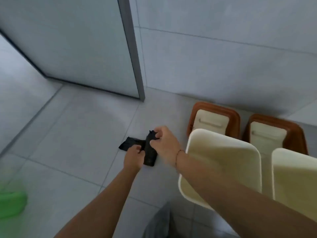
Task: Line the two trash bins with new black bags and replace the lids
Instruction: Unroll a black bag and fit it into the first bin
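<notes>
The tiled floor [72,134] at left is free. At right, two cream bins [223,162] and their lids [213,119] block the wall side.

Pale grey tiled floor [72,134] with thin darker grout lines running diagonally. Far right, a wall of large light grey tiles [223,48], meeting the floor at a soft, blurred seam. Far left, a frosted pale panel door with a grey metal edge frame [85,45], standing ajar, dark strip along its bottom. Near left, a blurred bright green plastic object [12,203] at the picture's edge. Even, soft, shadowless light.
</notes>
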Available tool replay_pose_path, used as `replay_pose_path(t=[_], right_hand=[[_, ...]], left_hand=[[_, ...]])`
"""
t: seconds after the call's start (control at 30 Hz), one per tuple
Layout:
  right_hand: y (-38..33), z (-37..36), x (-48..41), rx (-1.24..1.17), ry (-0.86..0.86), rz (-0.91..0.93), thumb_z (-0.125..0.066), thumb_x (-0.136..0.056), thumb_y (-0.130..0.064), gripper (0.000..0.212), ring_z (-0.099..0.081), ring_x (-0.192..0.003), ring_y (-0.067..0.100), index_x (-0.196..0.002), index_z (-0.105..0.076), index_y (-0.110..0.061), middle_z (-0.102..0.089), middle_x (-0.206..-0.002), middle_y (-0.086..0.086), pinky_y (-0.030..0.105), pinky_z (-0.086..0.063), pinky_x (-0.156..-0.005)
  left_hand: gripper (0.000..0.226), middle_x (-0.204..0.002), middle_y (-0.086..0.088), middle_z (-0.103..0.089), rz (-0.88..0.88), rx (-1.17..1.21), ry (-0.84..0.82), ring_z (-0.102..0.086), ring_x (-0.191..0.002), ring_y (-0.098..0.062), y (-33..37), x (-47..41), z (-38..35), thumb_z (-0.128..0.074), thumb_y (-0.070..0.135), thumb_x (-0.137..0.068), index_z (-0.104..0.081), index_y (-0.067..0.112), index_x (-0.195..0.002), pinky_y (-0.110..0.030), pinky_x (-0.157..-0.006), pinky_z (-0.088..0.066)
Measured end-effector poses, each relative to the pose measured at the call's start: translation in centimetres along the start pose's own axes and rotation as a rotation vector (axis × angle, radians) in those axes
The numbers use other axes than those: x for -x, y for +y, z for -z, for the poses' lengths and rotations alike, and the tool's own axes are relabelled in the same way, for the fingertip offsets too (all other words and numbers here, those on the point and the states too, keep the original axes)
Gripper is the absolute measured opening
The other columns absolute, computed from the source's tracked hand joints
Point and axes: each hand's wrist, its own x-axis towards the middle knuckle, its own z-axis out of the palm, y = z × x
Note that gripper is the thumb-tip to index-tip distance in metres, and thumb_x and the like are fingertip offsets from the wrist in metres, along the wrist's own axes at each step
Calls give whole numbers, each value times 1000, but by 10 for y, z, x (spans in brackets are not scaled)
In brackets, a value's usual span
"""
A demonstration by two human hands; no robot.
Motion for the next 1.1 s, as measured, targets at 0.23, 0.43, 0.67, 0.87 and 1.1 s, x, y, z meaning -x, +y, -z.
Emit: replay_pose_path(t=[0.23, 0.43, 0.67, 0.87, 1.1], right_hand=[[33, -51, -34, -49, 28, -292, -55, -88, -6, 60, -47, -125, 23, -143, -32, -14, -40, -143, 8, 31, -42, -104], [48, -42, -50, -36, 82, -249, -51, -87, 1, 61, -45, -117, 16, -143, -29, -11, -40, -142, 9, 17, -35, -88], [44, -28, -45, -146, 71, -226, -55, -87, -1, 61, -47, -104, 9, -141, -31, -12, -45, -131, 8, 17, -40, -85], [-2, 18, -10, -321, 175, -256, -62, -87, -22, 47, -54, -87, 11, -128, -46, -7, -54, -98, -1, 25, -45, -74], [-43, 100, 99, -788, -398, -468, -30, -70, -87, 98, -47, -126, 23, -127, -59, -13, -59, -131, 6, 54, -29, -105]], left_hand=[[43, -119, -21, -58, 19, 85, -128, -58, -109, -36, -21, -55, -28, -57, 22, -86, -51, -4, -121, -45, -93, -50], [60, -127, -13, -51, 11, -127, -90, -51, -116, -28, -27, -79, -64, -60, 37, -81, -41, 7, -130, -39, -92, -45], [45, -105, -16, -65, 119, 305, -116, -61, -86, -23, -9, -67, -49, -72, 23, -75, -53, 2, -110, -30, -69, -50], [46, -119, -23, -66, 56, 1040, -593, -65, -109, -37, 45, 4, 42, -69, 14, -81, -58, 5, -125, -43, -87, -56], [62, -136, -12, -57, -118, 1277, -957, -54, -127, -26, 135, 105, 94, -60, 47, -82, -56, 12, -133, -40, -106, -42]])
